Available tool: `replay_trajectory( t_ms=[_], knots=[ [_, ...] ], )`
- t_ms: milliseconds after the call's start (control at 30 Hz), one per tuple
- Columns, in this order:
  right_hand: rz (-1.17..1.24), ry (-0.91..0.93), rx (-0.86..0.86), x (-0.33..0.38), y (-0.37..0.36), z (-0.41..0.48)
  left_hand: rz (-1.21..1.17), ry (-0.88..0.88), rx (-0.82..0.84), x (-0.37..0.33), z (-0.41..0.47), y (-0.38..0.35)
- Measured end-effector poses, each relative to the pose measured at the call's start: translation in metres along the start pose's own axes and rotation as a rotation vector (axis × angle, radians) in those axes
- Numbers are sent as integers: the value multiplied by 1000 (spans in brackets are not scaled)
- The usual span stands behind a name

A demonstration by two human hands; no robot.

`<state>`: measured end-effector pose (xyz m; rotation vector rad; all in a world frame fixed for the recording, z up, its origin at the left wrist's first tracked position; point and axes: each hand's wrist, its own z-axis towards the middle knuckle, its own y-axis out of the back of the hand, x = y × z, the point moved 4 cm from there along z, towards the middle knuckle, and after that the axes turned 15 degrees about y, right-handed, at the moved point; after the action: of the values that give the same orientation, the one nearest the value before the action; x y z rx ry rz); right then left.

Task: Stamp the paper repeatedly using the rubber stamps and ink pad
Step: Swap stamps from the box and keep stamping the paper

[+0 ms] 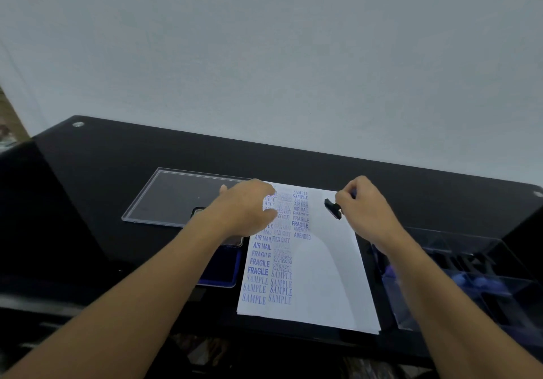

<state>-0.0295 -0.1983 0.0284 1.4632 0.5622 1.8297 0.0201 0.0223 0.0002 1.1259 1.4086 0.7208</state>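
Nearly three columns of blue imprints are filling the white paper sheet [329, 275]; its right part is blank (much left, I judge). My left hand [246, 208] is pressing it, fingers straight; my right hand [364, 202] is pinching the small black rubber stamp [333, 208] over that blank part

White paper [332, 275] w/ blue-purple text rows; black stamp [333, 208], blue ink pad [226, 270].

The black table [117, 155] holds a white paper [323, 275] under the left hand [249, 205], a clear lid [164, 193] left of it, a blue ink pad [226, 272] under its wrist, and a clear box [470, 290] right of the right hand [364, 205].
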Motion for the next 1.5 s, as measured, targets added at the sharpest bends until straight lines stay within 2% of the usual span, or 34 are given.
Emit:
replay_trajectory(
  t_ms=[600, 867, 1067, 1300, 1500],
  knots=[
    [-3, -27, -2, -6, 5, -13, 7, 100, -135, 20, -22, 16],
    [41, -5, 43, -8, 2, -26, -112, 153, -192, 67, -34, 11],
    [32, -16, 100, 3, -19, -33, -188, 234, -294, 108, -57, 5],
    [25, 190, 294, 52, -71, -45, -285, 301, -397, 156, -72, -7],
    [-4, 366, 455, 89, -111, -49, -263, 299, -429, 170, -80, -21]
  ],
)
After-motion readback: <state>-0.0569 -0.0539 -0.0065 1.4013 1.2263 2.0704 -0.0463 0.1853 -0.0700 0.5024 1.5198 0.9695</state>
